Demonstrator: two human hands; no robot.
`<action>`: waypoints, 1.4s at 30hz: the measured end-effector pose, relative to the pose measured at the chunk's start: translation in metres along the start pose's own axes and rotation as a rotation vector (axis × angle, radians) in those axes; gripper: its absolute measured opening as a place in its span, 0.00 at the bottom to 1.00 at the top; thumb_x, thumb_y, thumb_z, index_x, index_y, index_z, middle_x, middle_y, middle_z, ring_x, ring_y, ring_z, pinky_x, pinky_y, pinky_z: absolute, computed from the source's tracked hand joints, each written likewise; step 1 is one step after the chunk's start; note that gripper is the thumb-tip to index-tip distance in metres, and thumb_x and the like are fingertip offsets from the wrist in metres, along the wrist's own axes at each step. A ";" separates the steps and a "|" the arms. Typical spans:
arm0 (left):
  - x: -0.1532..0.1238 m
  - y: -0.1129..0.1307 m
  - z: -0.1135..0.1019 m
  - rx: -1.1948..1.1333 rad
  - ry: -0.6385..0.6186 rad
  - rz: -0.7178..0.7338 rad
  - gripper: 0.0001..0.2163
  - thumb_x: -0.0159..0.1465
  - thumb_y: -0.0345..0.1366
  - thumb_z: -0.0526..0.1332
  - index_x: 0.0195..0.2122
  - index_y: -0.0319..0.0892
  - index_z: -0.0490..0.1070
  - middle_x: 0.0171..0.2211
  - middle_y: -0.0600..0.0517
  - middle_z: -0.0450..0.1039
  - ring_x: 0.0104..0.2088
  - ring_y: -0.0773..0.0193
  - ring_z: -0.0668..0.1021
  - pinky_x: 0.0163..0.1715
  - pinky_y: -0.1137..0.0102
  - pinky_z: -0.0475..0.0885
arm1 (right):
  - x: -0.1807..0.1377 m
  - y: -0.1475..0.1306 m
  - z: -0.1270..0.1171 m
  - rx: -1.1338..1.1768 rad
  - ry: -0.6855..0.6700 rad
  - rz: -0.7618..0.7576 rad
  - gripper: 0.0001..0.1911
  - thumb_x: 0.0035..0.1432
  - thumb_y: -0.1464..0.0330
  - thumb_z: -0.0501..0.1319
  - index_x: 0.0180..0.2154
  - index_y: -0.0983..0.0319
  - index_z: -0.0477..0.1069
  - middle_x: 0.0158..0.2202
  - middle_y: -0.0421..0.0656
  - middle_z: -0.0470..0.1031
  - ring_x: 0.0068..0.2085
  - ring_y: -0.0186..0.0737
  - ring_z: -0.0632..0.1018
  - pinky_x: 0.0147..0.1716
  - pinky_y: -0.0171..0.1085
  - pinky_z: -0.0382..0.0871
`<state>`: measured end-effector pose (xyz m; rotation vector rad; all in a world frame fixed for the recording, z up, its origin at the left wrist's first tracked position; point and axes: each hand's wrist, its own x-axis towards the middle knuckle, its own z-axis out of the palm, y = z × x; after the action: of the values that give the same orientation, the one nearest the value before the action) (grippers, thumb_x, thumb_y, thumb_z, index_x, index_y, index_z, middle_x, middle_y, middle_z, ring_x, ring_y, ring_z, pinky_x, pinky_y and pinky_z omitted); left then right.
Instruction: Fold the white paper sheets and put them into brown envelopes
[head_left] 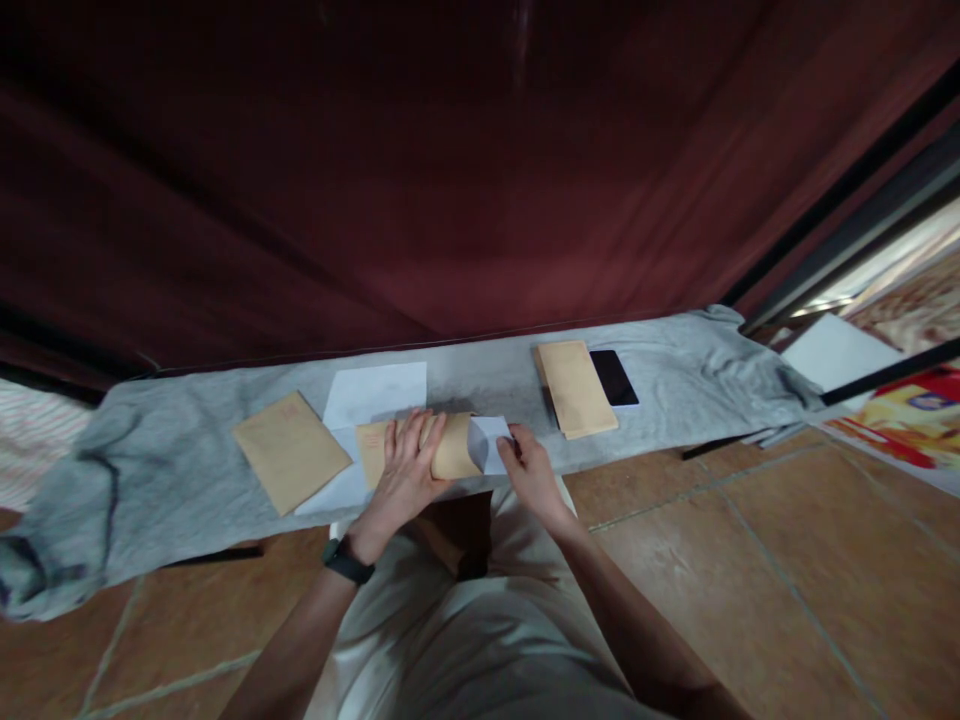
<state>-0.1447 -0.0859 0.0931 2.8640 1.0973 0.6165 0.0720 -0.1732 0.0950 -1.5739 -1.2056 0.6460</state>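
Observation:
A tan paper envelope [455,447] lies crosswise on the cloth in front of me, its right end bulging up. My left hand [411,452] rests on the envelope with its fingers spread, pressing it down. From the envelope's right end sticks out a folded white paper [491,443], partly inside it. The right edge of that paper is pinched in my right hand [529,464], thumb on top. White sheets [379,392] lie under and behind the envelope. To the left, a second tan envelope [291,452] overlaps part of the white paper.
A grey cloth [202,400] covers the narrow bench. Right of my hands lies a stack of tan envelopes [577,390], partly over a dark phone [613,378]. A dark red panel [480,200] rises behind the bench. A colourful printed bag [907,420] stands at far right.

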 end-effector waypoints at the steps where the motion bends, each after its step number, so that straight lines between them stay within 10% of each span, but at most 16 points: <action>1: 0.000 -0.001 0.000 -0.001 0.008 -0.003 0.48 0.56 0.44 0.70 0.72 0.37 0.45 0.67 0.30 0.57 0.70 0.37 0.57 0.67 0.41 0.49 | 0.000 0.000 -0.001 0.014 0.019 0.001 0.12 0.66 0.62 0.55 0.42 0.60 0.75 0.36 0.44 0.77 0.36 0.40 0.77 0.37 0.36 0.70; 9: 0.004 0.008 0.000 -0.018 -0.002 0.025 0.48 0.57 0.43 0.70 0.72 0.39 0.43 0.67 0.31 0.56 0.70 0.37 0.57 0.67 0.40 0.49 | 0.001 0.000 0.000 -0.022 0.063 -0.110 0.09 0.64 0.68 0.60 0.38 0.57 0.81 0.51 0.48 0.76 0.54 0.45 0.76 0.56 0.43 0.68; 35: 0.026 0.024 0.004 -0.025 -0.086 0.092 0.47 0.57 0.43 0.69 0.73 0.41 0.43 0.67 0.32 0.57 0.69 0.37 0.58 0.67 0.40 0.48 | 0.002 0.023 0.016 0.216 0.195 0.139 0.23 0.54 0.70 0.58 0.53 0.58 0.64 0.34 0.37 0.72 0.31 0.37 0.75 0.33 0.34 0.69; 42: 0.038 0.019 0.002 -0.006 -0.110 0.152 0.43 0.60 0.38 0.67 0.72 0.43 0.46 0.70 0.33 0.52 0.72 0.38 0.52 0.67 0.38 0.44 | 0.013 0.038 0.021 0.359 0.160 0.242 0.08 0.51 0.68 0.59 0.35 0.58 0.74 0.30 0.37 0.76 0.30 0.37 0.75 0.31 0.34 0.69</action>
<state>-0.1062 -0.0759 0.1079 2.9555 0.8681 0.4593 0.0738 -0.1525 0.0546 -1.4430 -0.7386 0.8251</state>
